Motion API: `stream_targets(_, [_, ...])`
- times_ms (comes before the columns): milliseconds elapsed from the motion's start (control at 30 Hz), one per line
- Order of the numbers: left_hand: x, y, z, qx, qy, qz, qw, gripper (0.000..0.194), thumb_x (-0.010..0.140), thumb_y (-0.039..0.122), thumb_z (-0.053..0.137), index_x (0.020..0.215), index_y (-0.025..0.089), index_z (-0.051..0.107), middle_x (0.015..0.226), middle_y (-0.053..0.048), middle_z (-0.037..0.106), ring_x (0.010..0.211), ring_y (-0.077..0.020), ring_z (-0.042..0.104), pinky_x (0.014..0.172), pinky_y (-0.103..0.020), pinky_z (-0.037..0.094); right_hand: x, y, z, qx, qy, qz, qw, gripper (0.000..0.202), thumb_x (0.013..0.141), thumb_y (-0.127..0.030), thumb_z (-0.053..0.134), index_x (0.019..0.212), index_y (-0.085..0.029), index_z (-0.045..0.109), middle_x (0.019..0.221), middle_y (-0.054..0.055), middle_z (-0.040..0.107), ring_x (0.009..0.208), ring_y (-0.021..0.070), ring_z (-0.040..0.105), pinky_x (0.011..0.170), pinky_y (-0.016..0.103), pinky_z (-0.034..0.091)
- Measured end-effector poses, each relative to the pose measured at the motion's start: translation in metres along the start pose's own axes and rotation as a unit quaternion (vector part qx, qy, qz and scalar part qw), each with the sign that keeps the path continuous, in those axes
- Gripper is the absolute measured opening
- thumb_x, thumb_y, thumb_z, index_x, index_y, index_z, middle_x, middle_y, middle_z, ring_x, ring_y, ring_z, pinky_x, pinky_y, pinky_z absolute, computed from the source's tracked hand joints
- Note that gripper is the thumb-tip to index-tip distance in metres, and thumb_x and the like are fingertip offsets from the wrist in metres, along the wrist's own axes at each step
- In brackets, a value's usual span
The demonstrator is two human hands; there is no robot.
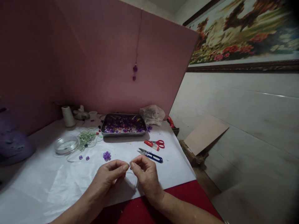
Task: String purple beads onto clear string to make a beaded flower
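Both hands (147, 175) in tight pinches, side by side — apparently on pale cord (135, 184).

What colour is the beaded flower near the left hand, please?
The beaded flower is purple, seen in the head view.

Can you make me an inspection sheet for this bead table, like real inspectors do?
Surface: white sheet, red cloth at the near edge.
Job's things: purple bead flower, two loose purple beads, bead tray, blue snips, red-handled scissors.
Clutter: tangled green thread, crumpled plastic bag.
Hands: left hand and right hand close together, seemingly pinching a thin pale line that loops below them.
Cables: nothing seen.
Surroundings: pink panel with a hanging purple ornament; framed picture on the right wall.
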State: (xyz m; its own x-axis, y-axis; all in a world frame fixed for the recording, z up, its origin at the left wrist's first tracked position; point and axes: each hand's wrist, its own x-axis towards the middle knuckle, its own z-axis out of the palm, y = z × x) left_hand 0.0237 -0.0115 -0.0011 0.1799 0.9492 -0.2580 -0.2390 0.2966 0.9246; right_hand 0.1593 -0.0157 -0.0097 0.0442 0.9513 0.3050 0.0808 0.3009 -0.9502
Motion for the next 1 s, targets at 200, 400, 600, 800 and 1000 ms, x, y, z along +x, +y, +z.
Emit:
stream_targets(200, [0.001, -0.001, 0.0, -0.006, -0.002, 0.015, 1.0, 0.024, 0.06, 0.036, 0.075, 0.061, 0.015, 0.063, 0.043, 0.006, 0.044, 0.038, -0.0042, 0.03, 0.037, -0.018, 0.015, -0.002, -0.001, 0.001, -0.016, 0.012, 0.006, 1.0, 0.011, 0.073, -0.021, 0.058, 0.064, -0.017, 0.056, 0.058, -0.003, 0.05, 0.056, 0.0109, 0.043, 0.055, 0.024, 0.036])
stream_targets(400, [0.001, 0.0, 0.0, -0.041, 0.016, 0.019, 0.999, 0.022, 0.058, 0.032, 0.077, 0.063, 0.015, 0.064, 0.044, 0.007, 0.046, 0.037, -0.0028, 0.031, 0.037, -0.016, 0.017, -0.003, -0.002, 0.001, -0.013, -0.009, 0.025, 1.0, 0.014, 0.076, -0.022, 0.057, 0.064, -0.016, 0.055, 0.057, -0.003, 0.05, 0.053, 0.0102, 0.042, 0.054, 0.023, 0.036])
stream_targets(600, [0.0, 0.001, 0.001, -0.041, 0.011, 0.019, 0.999, 0.022, 0.061, 0.033, 0.075, 0.063, 0.015, 0.063, 0.042, 0.007, 0.045, 0.035, -0.0023, 0.029, 0.036, -0.016, 0.015, 0.0, 0.004, 0.0, 0.043, -0.027, 0.039, 0.998, 0.025, 0.085, -0.036, 0.05, 0.074, -0.015, 0.058, 0.062, -0.001, 0.052, 0.053, 0.0093, 0.042, 0.052, 0.023, 0.036])
stream_targets(800, [-0.003, 0.005, 0.005, 0.018, 0.007, -0.004, 1.0, 0.026, 0.059, 0.036, 0.075, 0.059, 0.015, 0.06, 0.04, 0.007, 0.043, 0.035, -0.0032, 0.03, 0.035, -0.016, 0.015, 0.002, 0.006, -0.001, 0.046, -0.029, 0.011, 0.998, 0.021, 0.083, -0.033, 0.055, 0.07, -0.016, 0.053, 0.058, -0.004, 0.045, 0.054, 0.0088, 0.039, 0.054, 0.022, 0.034])
stream_targets(1000, [-0.005, 0.004, 0.008, 0.041, -0.02, -0.053, 0.998, 0.03, 0.058, 0.039, 0.075, 0.057, 0.016, 0.057, 0.036, 0.008, 0.041, 0.032, -0.0025, 0.024, 0.034, -0.016, 0.01, 0.007, 0.011, -0.003, 0.059, -0.02, 0.03, 0.998, 0.027, 0.085, -0.039, 0.051, 0.074, -0.015, 0.054, 0.06, -0.004, 0.045, 0.053, 0.0084, 0.039, 0.052, 0.022, 0.034])
